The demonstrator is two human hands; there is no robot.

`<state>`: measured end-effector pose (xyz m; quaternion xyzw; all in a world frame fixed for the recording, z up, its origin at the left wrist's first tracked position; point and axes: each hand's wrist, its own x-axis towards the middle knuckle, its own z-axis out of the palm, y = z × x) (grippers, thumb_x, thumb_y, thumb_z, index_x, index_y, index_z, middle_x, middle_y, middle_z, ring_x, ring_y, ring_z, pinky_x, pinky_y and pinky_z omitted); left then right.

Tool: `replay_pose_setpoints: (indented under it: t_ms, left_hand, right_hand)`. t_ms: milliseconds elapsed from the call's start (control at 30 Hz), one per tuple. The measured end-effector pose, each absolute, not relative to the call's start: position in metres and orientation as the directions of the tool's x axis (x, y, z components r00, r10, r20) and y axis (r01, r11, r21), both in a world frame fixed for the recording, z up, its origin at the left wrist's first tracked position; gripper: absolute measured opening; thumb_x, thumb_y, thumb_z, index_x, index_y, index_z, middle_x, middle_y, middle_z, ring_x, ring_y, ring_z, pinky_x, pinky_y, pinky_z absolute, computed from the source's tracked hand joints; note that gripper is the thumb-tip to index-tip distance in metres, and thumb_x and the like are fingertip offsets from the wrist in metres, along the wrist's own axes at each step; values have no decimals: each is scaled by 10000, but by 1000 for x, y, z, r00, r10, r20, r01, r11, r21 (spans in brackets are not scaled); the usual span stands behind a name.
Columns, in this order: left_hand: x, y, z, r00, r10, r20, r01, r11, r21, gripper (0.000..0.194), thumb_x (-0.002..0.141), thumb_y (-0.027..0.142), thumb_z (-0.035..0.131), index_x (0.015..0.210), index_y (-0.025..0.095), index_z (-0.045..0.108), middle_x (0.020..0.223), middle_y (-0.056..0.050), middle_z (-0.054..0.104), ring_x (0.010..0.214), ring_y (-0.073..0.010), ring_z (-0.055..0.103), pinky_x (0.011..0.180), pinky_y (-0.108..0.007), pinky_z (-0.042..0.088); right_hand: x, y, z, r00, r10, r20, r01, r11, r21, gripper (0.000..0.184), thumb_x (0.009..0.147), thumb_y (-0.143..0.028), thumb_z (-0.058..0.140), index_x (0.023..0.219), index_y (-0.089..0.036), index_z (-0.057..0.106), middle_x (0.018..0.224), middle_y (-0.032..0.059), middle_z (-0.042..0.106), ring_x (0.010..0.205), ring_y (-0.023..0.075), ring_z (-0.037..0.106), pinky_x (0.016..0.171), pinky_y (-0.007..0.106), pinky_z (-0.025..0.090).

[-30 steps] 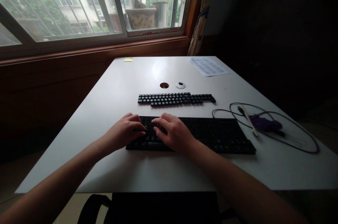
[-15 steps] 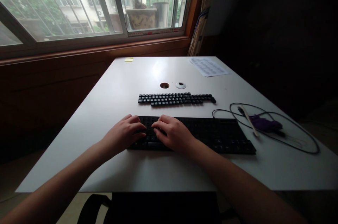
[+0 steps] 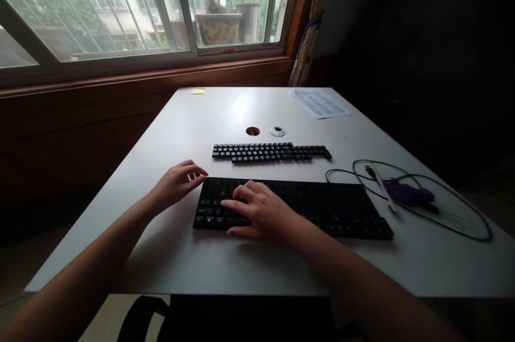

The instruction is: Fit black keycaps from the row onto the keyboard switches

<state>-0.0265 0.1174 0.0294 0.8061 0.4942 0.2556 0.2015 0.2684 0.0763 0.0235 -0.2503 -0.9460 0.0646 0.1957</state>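
A black keyboard lies on the white table; its keycaps show at the lower left and along the right end, while much of the upper part looks dark and bare. My left hand is at the keyboard's far left corner, fingertips extended at the edge, with nothing visible in them. Over the left half of the keys rests my right hand, fingers spread and the thumb out towards the near edge. Its palm hides the keys beneath. Behind the keyboard, loose black keycaps stand in close rows.
To the right are a black cable, a pale slim stick and a purple cloth. Farther back come a cable hole, its white cover, printed sheets and a yellow note. A window is beyond.
My left hand has moved from the left keys back to the keyboard's far left corner. My right hand has spread its fingers and turned slightly, uncovering the lower left keys.
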Motion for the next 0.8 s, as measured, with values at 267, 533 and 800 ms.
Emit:
replay_pose_setpoints:
  t_ms: [267, 533, 800]
  left_hand:
    - [-27, 119, 18, 363, 915, 177, 658, -386, 646, 332, 973, 472, 595, 1029, 198, 775, 960, -52, 657, 730, -138, 628, 672, -260, 500]
    - [-29, 121, 13, 356, 919, 171, 644, -374, 667, 326, 975, 465, 587, 1030, 198, 765, 949, -51, 677, 743, -152, 629, 685, -271, 497]
    - [-28, 119, 13, 363, 910, 202, 625, -399, 672, 340, 964, 485, 596, 1024, 190, 753, 925, -47, 655, 702, -135, 608, 658, -260, 521]
  right_hand:
    - [268, 76, 20, -813, 488, 318, 450, 873, -189, 620, 896, -548, 700, 1413, -221, 598, 1182, 103, 653, 1076, 286, 521, 991, 480, 474]
    - [267, 77, 18, -800, 503, 326, 458, 864, -210, 592, 885, -549, 714, 1381, -235, 635, 1161, 105, 653, 1086, 286, 534, 993, 483, 488]
    - [266, 76, 18, -787, 529, 319, 484, 849, -214, 604, 860, -563, 733, 1349, -222, 638, 1170, 118, 646, 1098, 298, 546, 1001, 506, 482]
